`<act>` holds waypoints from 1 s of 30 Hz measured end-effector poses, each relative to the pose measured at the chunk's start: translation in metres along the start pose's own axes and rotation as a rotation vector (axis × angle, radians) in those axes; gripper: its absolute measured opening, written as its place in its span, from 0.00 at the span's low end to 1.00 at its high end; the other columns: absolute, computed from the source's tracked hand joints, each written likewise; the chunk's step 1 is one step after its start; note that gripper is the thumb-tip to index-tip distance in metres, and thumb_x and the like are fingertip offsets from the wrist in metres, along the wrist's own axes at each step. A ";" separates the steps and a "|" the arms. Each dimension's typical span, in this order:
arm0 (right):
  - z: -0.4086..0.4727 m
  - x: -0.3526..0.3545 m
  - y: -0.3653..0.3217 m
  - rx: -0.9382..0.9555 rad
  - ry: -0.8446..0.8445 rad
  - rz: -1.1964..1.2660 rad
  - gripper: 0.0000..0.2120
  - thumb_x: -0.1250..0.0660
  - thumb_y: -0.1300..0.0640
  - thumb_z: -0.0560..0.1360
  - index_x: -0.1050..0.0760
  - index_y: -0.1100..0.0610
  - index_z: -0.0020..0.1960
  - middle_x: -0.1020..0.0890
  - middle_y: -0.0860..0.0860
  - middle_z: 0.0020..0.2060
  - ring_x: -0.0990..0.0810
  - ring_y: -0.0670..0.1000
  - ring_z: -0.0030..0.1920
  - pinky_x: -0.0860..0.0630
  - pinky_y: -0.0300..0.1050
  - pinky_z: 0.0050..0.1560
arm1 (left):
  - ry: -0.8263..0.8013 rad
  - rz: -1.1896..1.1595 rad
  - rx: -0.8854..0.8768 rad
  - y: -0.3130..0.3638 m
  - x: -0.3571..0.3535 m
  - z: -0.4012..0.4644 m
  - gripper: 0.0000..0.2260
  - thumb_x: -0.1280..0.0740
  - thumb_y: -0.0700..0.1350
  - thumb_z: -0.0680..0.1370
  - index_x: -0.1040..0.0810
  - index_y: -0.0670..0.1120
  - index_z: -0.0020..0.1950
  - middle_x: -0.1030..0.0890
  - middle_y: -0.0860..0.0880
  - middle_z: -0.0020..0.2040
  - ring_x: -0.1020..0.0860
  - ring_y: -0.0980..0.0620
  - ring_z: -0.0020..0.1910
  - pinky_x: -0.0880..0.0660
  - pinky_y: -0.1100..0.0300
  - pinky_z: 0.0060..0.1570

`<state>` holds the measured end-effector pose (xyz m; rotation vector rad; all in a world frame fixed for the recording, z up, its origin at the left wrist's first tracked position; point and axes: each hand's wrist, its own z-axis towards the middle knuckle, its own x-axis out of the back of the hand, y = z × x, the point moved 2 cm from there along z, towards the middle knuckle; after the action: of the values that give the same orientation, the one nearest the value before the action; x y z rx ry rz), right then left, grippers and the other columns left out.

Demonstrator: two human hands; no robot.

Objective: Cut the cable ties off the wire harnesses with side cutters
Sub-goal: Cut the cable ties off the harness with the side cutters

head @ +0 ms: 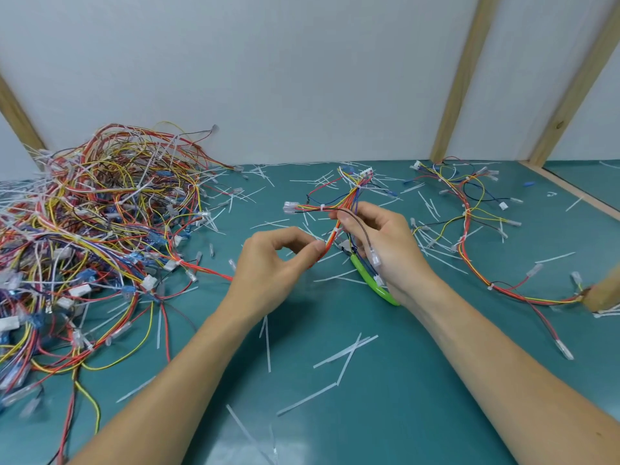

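- The wire harness (339,209) is held up over the middle of the green table (402,397), between the person's 2 hands; it serves as the landmark for everything else here.
- The left hand (271,263) is at the lower end of that harness, thumb and forefinger curled together and pinching the orange and red wires just below the bundle.
- The right hand (382,243) is just to the right of the harness, fingers curled around its middle stretch, with a thin black wire looped over the knuckles.
- The same right hand also holds the side cutters (372,280), whose green handles stick out below the palm, down and to the right of the harness; the cutting tips are mostly hidden behind wires and fingers, so I cannot tell whether they are open.
- A white cable tie (322,207) is wrapped around the harness's left branch, close to a clear plug (291,207) at that branch's end.
- A big tangled pile of harnesses (94,223) lies far to the left of the held harness.
- Another spread-out harness (476,229) lies flat on the table to its right.
- Cut white tie pieces (345,355) are scattered all around and below the held harness.
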<state>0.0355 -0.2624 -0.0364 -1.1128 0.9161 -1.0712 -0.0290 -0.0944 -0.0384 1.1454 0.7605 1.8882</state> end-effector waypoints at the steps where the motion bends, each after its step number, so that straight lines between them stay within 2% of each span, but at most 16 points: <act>1: 0.000 0.000 0.000 -0.002 -0.003 0.005 0.08 0.32 0.59 0.81 0.17 0.64 0.53 0.26 0.47 0.30 0.35 0.40 0.26 0.39 0.30 0.29 | -0.020 -0.006 -0.003 0.001 0.000 0.000 0.04 0.26 0.45 0.77 0.15 0.49 0.42 0.16 0.54 0.37 0.20 0.58 0.39 0.29 0.71 0.47; 4: -0.001 -0.003 0.002 -0.015 -0.038 -0.019 0.06 0.32 0.59 0.82 0.16 0.57 0.50 0.21 0.48 0.32 0.30 0.42 0.28 0.34 0.32 0.30 | -0.045 -0.011 0.025 -0.001 -0.001 0.000 0.01 0.25 0.42 0.76 0.14 0.46 0.45 0.15 0.53 0.39 0.19 0.53 0.41 0.27 0.70 0.46; 6: -0.001 -0.004 0.003 -0.005 -0.058 -0.052 0.06 0.31 0.58 0.81 0.16 0.52 0.47 0.21 0.46 0.31 0.29 0.44 0.30 0.32 0.35 0.32 | -0.049 0.016 0.035 -0.004 -0.002 0.000 0.01 0.25 0.42 0.76 0.14 0.46 0.45 0.15 0.53 0.39 0.19 0.53 0.41 0.26 0.70 0.46; 9: -0.003 -0.005 0.002 0.080 -0.117 -0.167 0.06 0.31 0.59 0.81 0.17 0.49 0.49 0.22 0.43 0.32 0.28 0.47 0.33 0.29 0.42 0.37 | -0.039 0.045 0.017 -0.005 -0.004 -0.001 0.02 0.26 0.41 0.77 0.15 0.48 0.47 0.15 0.53 0.41 0.19 0.54 0.42 0.25 0.67 0.47; 10: -0.004 -0.006 0.001 0.111 -0.138 -0.224 0.05 0.30 0.59 0.81 0.17 0.50 0.50 0.22 0.43 0.32 0.28 0.50 0.34 0.28 0.47 0.38 | -0.050 0.062 0.007 -0.005 -0.005 -0.001 0.02 0.27 0.41 0.77 0.15 0.48 0.48 0.15 0.53 0.42 0.19 0.53 0.43 0.24 0.64 0.49; 12: -0.007 -0.008 0.000 0.140 -0.163 -0.306 0.04 0.29 0.58 0.80 0.17 0.51 0.52 0.19 0.45 0.34 0.25 0.63 0.34 0.25 0.57 0.37 | -0.081 0.101 0.001 -0.006 -0.007 -0.002 0.03 0.28 0.40 0.77 0.15 0.47 0.49 0.15 0.51 0.42 0.19 0.51 0.43 0.23 0.57 0.50; 13: -0.008 -0.009 -0.001 0.145 -0.165 -0.326 0.04 0.29 0.57 0.80 0.16 0.51 0.53 0.17 0.46 0.35 0.23 0.67 0.35 0.24 0.59 0.37 | -0.088 0.108 0.001 -0.007 -0.007 -0.002 0.03 0.28 0.40 0.77 0.15 0.47 0.48 0.16 0.52 0.41 0.20 0.51 0.42 0.23 0.56 0.50; 14: -0.010 -0.010 -0.002 0.157 -0.161 -0.341 0.04 0.28 0.56 0.79 0.16 0.51 0.53 0.16 0.48 0.37 0.22 0.67 0.36 0.24 0.59 0.37 | -0.086 0.108 -0.001 -0.007 -0.007 -0.002 0.03 0.28 0.40 0.77 0.15 0.48 0.48 0.16 0.52 0.40 0.20 0.52 0.41 0.24 0.55 0.50; 17: -0.011 -0.009 -0.005 0.214 -0.104 -0.375 0.04 0.26 0.52 0.78 0.16 0.48 0.52 0.16 0.51 0.37 0.24 0.55 0.27 0.27 0.47 0.30 | -0.029 0.092 -0.027 -0.005 -0.006 -0.001 0.03 0.29 0.40 0.78 0.16 0.46 0.47 0.18 0.53 0.38 0.22 0.52 0.40 0.25 0.54 0.49; 18: -0.012 -0.008 -0.006 0.235 -0.072 -0.391 0.05 0.25 0.51 0.77 0.15 0.48 0.52 0.16 0.50 0.38 0.24 0.53 0.27 0.27 0.45 0.31 | 0.002 0.075 -0.034 -0.004 -0.005 -0.001 0.03 0.29 0.39 0.78 0.17 0.46 0.47 0.18 0.53 0.39 0.22 0.51 0.41 0.24 0.53 0.48; 21: -0.015 -0.008 -0.009 0.319 0.076 -0.523 0.10 0.23 0.49 0.74 0.16 0.47 0.55 0.15 0.42 0.46 0.18 0.47 0.46 0.24 0.39 0.47 | 0.098 0.004 -0.063 0.000 -0.001 -0.001 0.03 0.29 0.39 0.79 0.16 0.45 0.49 0.17 0.52 0.41 0.20 0.51 0.40 0.23 0.53 0.47; 24: -0.016 -0.009 -0.014 0.369 0.142 -0.585 0.11 0.23 0.48 0.74 0.18 0.46 0.55 0.16 0.40 0.49 0.21 0.42 0.51 0.29 0.32 0.55 | 0.172 -0.071 -0.082 0.002 0.003 -0.001 0.02 0.28 0.40 0.78 0.16 0.45 0.49 0.15 0.52 0.41 0.19 0.53 0.39 0.22 0.57 0.46; 26: -0.015 -0.009 -0.015 0.323 0.061 -0.532 0.05 0.25 0.47 0.76 0.17 0.47 0.50 0.14 0.40 0.45 0.18 0.41 0.49 0.26 0.36 0.56 | 0.182 -0.131 -0.072 0.001 0.004 0.000 0.02 0.28 0.41 0.78 0.16 0.46 0.49 0.15 0.53 0.41 0.17 0.53 0.40 0.21 0.62 0.46; 28: -0.016 -0.013 -0.013 0.271 -0.037 -0.492 0.06 0.27 0.48 0.78 0.16 0.49 0.45 0.15 0.41 0.39 0.18 0.42 0.43 0.23 0.43 0.53 | 0.166 -0.226 -0.036 -0.001 0.004 0.002 0.03 0.28 0.40 0.78 0.15 0.46 0.50 0.14 0.51 0.41 0.16 0.52 0.39 0.21 0.62 0.44; 30: -0.019 -0.019 -0.009 0.235 -0.077 -0.434 0.07 0.28 0.50 0.79 0.17 0.48 0.43 0.16 0.42 0.35 0.18 0.44 0.39 0.23 0.43 0.47 | 0.142 -0.314 0.010 -0.004 0.005 0.004 0.03 0.28 0.40 0.78 0.15 0.46 0.49 0.14 0.51 0.41 0.17 0.54 0.38 0.22 0.62 0.43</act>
<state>0.0105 -0.2492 -0.0305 -1.1716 0.4794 -1.4376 -0.0252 -0.0879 -0.0383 0.8476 0.9692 1.7125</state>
